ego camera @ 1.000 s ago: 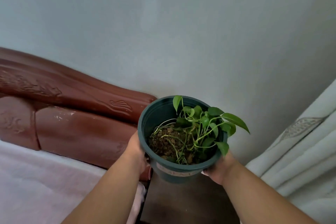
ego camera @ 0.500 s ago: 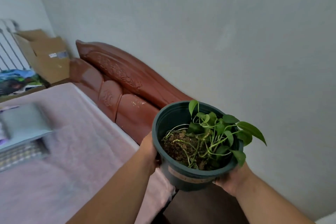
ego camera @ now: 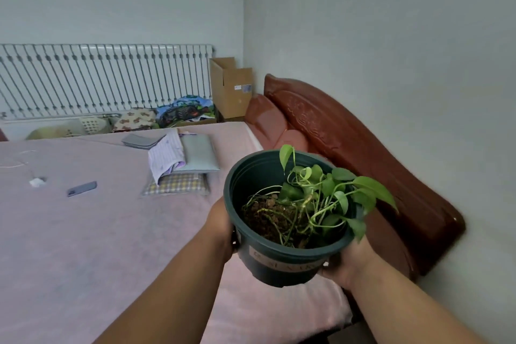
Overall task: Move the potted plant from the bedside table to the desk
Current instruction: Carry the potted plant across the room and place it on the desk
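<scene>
The potted plant (ego camera: 282,257) is a dark green plastic pot with soil and a small trailing plant with bright green leaves. I hold it in the air over the corner of the bed. My left hand (ego camera: 220,227) grips its left side and my right hand (ego camera: 346,265) cups its lower right side. The pot stays upright. Neither the bedside table nor the desk is in view.
A bed with a pink cover (ego camera: 83,232) fills the left, with a phone (ego camera: 81,188), folded pillows and cloth (ego camera: 181,167) on it. A red-brown headboard (ego camera: 363,148) runs along the right wall. A radiator (ego camera: 103,78) and cardboard box (ego camera: 231,86) stand at the far wall.
My view has swung left from the wall and headboard to the bed and far wall. The pot stays held in both hands and has moved off the bedside table, over the bed's corner.
</scene>
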Available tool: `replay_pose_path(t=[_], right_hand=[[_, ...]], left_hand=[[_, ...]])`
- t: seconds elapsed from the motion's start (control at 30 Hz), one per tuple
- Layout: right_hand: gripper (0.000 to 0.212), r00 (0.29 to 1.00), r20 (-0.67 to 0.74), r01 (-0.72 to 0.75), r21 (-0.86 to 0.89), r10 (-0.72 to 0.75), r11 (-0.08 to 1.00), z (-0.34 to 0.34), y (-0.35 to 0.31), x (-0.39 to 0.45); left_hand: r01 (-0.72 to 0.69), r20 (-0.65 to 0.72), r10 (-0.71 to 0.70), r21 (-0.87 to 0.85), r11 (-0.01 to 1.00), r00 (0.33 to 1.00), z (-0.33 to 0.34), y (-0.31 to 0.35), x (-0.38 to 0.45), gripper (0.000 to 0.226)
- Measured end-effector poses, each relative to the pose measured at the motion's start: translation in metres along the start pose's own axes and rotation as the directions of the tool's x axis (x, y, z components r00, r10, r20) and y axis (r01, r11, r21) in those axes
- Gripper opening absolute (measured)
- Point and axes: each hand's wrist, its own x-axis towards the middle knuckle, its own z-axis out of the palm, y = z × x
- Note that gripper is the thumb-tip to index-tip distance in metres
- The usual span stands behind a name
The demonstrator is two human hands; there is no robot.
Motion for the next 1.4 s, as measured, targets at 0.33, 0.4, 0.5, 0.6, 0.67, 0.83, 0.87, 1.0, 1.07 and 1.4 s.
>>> replay_pose_path(t=[0.33, 0.4, 0.5, 0.6, 0.67, 0.83, 0.87, 1.0, 1.07, 1.4], right_hand=[[0.044, 0.971, 0.219, -0.052, -0.179, 0.091, 0.982, 0.229, 0.089, -0.026], [0.044, 0.956, 0.264, -0.075, -0.191, 0.125, 0.979, 0.274, 0.117, -0.027], [0.048, 0.941, 0.297, -0.092, -0.233, 0.161, 0.968, 0.344, 0.158, -0.036], [0.05, 0.915, 0.351, -0.093, -0.292, 0.197, 0.952, 0.413, 0.197, -0.056], [0.051, 0.898, 0.383, -0.09, -0.319, 0.215, 0.943, 0.447, 0.218, -0.069], [0.049, 0.831, 0.481, -0.058, -0.427, 0.281, 0.902, 0.542, 0.268, -0.114], [0.048, 0.81, 0.508, -0.044, -0.448, 0.295, 0.893, 0.559, 0.277, -0.125], [0.057, 0.709, 0.596, -0.013, -0.522, 0.376, 0.853, 0.613, 0.312, -0.159], [0.069, 0.634, 0.642, 0.006, -0.562, 0.432, 0.827, 0.637, 0.332, -0.176], [0.06, 0.346, 0.683, 0.095, -0.707, 0.643, 0.701, 0.733, 0.412, -0.251]], left_hand=[[-0.123, -0.227, 0.101, -0.086, 0.989, 0.969, -0.245, 0.051, -0.011, 0.042], [-0.132, -0.275, 0.098, -0.107, 0.985, 0.956, -0.295, 0.057, -0.018, 0.042], [-0.168, -0.338, 0.111, -0.142, 0.976, 0.934, -0.375, 0.066, -0.025, 0.043], [-0.197, -0.42, 0.104, -0.183, 0.963, 0.902, -0.453, 0.067, -0.036, 0.041], [-0.207, -0.464, 0.085, -0.218, 0.954, 0.882, -0.491, 0.065, -0.046, 0.042], [-0.306, -0.622, 0.063, -0.291, 0.906, 0.78, -0.591, 0.063, -0.081, 0.043], [-0.326, -0.653, 0.053, -0.304, 0.895, 0.756, -0.61, 0.061, -0.089, 0.042], [-0.393, -0.75, 0.002, -0.345, 0.852, 0.662, -0.664, 0.051, -0.124, 0.039], [-0.434, -0.797, -0.022, -0.351, 0.83, 0.603, -0.689, 0.044, -0.142, 0.039], [-0.641, -0.928, -0.157, -0.35, 0.683, 0.339, -0.762, 0.013, -0.223, 0.055]])
